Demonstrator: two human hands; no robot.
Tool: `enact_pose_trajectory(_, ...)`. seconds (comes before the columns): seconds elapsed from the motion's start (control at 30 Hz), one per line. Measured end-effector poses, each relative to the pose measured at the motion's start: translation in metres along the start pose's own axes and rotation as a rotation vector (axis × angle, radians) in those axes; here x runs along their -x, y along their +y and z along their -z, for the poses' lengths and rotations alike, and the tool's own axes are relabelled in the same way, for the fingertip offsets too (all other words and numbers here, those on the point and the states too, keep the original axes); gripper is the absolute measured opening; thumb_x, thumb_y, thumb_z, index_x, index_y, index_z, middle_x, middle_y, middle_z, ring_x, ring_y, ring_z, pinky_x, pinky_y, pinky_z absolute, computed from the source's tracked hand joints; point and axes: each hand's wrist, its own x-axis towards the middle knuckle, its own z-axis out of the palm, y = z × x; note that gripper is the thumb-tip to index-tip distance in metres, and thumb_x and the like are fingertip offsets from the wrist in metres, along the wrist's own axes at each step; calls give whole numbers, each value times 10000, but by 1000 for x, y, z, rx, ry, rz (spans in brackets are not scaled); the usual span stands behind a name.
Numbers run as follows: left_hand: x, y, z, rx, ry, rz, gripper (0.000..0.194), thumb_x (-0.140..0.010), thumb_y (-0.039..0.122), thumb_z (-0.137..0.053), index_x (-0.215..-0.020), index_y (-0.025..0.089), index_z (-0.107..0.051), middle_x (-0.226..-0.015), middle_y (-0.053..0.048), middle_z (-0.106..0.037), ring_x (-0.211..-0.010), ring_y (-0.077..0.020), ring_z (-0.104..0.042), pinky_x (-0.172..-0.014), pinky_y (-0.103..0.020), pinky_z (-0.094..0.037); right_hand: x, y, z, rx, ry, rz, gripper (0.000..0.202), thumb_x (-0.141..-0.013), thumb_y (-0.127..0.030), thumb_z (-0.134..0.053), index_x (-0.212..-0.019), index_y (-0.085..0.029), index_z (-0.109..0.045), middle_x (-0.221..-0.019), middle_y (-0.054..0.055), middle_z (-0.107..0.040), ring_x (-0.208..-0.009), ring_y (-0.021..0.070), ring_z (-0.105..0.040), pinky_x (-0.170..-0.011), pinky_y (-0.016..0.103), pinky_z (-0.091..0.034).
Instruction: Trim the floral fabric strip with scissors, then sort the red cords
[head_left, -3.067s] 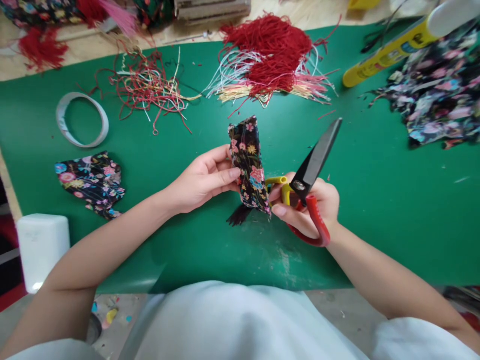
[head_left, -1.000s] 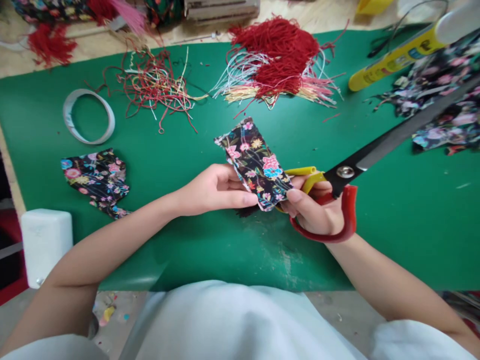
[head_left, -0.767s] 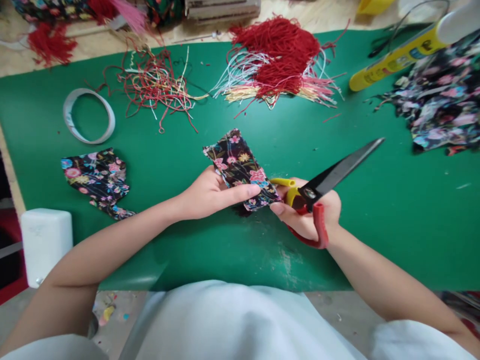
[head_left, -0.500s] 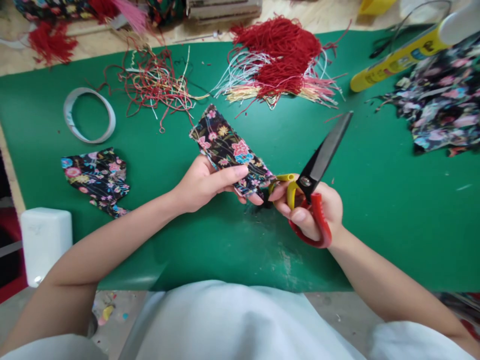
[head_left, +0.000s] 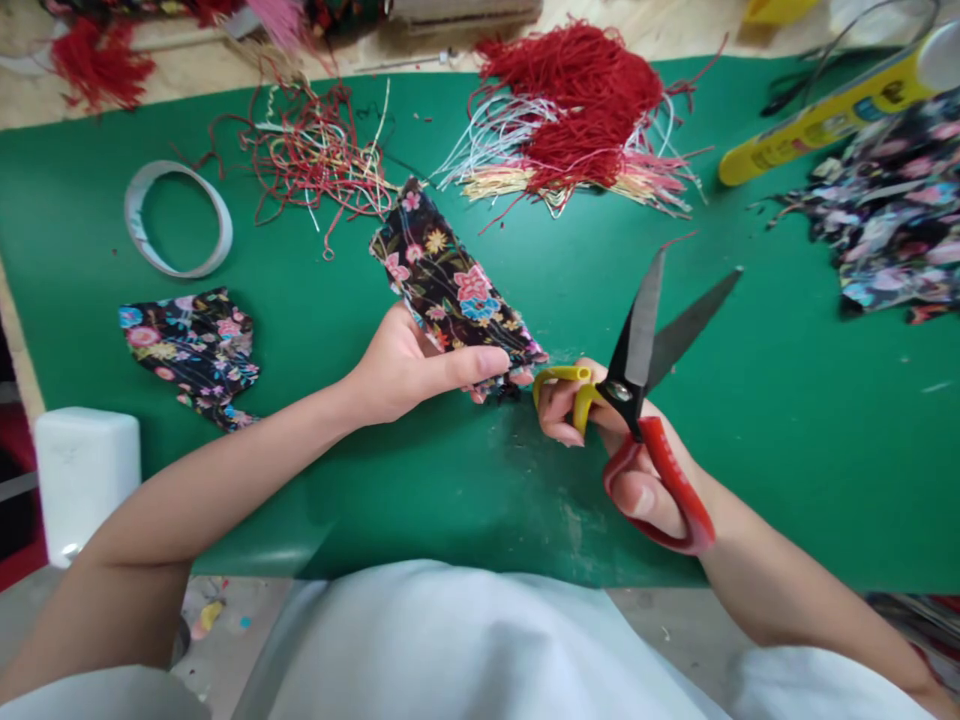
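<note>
Green counter spans mid-frame | left hand pinching floral cloth, frame centre; right hand with thumb and fingers through parted scissors, right of centre | step: seemingly trimming; next would call for turning blades toward cloth | look: black, pink-and-blue blossoms, ragged-edged, tilted

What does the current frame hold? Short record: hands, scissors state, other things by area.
left_hand: left hand grips floral fabric piece, thumb on top
right_hand: right hand holds scissors, fingers and thumb in the handles
scissors_state: blades apart, tips pointing away from the person, off the fabric
surface: green mat
left_area: white ring, second floral piece, white box-like object
far_side: tangled cords, red thread bundle
right_area: yellow tube, heap of fabric scraps
</note>
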Motion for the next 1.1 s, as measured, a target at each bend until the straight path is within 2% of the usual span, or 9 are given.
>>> enact_pose_trajectory(0.1, 2, 1, 0, -15, -23, -11, 469, -769, 616, -799, -801, 168, -662, -783, -39, -783, -552, -127, -679, -494, -244, -584, 3, -5, 5, 79, -85, -8, 645, -827, -869, -550, -1003, -249, -519, -825, -10, -479, -685, 159, -443, -594, 293, -392)
enact_pose_trajectory(0.2, 3, 2, -2, -27, -25, -5, 486, -744, 633, -811, -792, 175, -655, -740, -22, -767, -495, -110, -647, -474, -239, -574, 7, -8, 5, 55, -73, -50, 701, -772, -911, -560, -1005, -250, -551, -816, -20, -520, -695, 155, -489, -602, 279, -422)
enact_pose_trajectory(0.3, 5, 5, -4, -35, -18, -20, 514, -713, 671, -813, -782, 188, -650, -677, 1, -740, -474, -104, -631, -443, -222, -551, 9, -8, 3, -29, -67, -77, 651, -806, -861, -598, -973, -231, -596, -705, -49, -530, -573, 117, -469, -526, 253, -381)
enact_pose_trajectory(0.37, 6, 6, -5, -46, -23, -17, 507, -718, 673, -807, -782, 195, -653, -644, 9, -724, -466, -102, -622, -442, -219, -552, 11, -7, 2, -80, -121, -102, 624, -837, -812, -621, -1011, -212, -618, -647, -64, -525, -507, 98, -436, -484, 247, -334)
enact_pose_trajectory(0.53, 8, 7, -3, -54, -34, 16, 498, -722, 663, -811, -819, 197, -663, -698, -13, -754, -517, -123, -662, -510, -245, -600, 14, -4, 1, -93, -191, -164, 655, -808, -796, -672, -1062, -193, -626, -630, -63, -528, -506, 107, -422, -471, 252, -314)
enact_pose_trajectory(0.63, 8, 5, -3, -54, -20, 30, 509, -740, 679, -786, -836, 196, -660, -758, -25, -779, -541, -127, -678, -524, -248, -608, 13, -4, 1, -53, -195, -156, 700, -791, -841, -641, -1067, -199, -622, -661, -49, -520, -530, 121, -426, -476, 256, -337)
enact_pose_trajectory(0.8, 8, 4, -4, -61, -1, 43, 514, -769, 676, -765, -890, 185, -674, -776, -34, -786, -595, -144, -708, -571, -264, -632, 11, -6, 1, -13, -208, -117, 749, -797, -869, -598, -1117, -192, -621, -764, -9, -551, -638, 155, -529, -556, 270, -445)
enact_pose_trajectory(1.0, 8, 7, -6, -36, -61, 55, 462, -782, 614, -788, -791, 167, -673, -777, -46, -785, -523, -133, -679, -519, -262, -609, 10, -10, 2, 9, -231, -132, 719, -836, -846, -575, -1113, -182, -604, -858, 26, -600, -620, 142, -496, -541, 276, -428)
enact_pose_trajectory(1.1, 9, 6, -8, -25, -56, 90, 457, -795, 614, -775, -789, 165, -690, -778, -50, -787, -542, -139, -693, -516, -251, -607, 11, -8, 2, -6, -235, -147, 697, -831, -835, -596, -1092, -189, -609, -832, 14, -590, -604, 136, -468, -525, 271, -407)
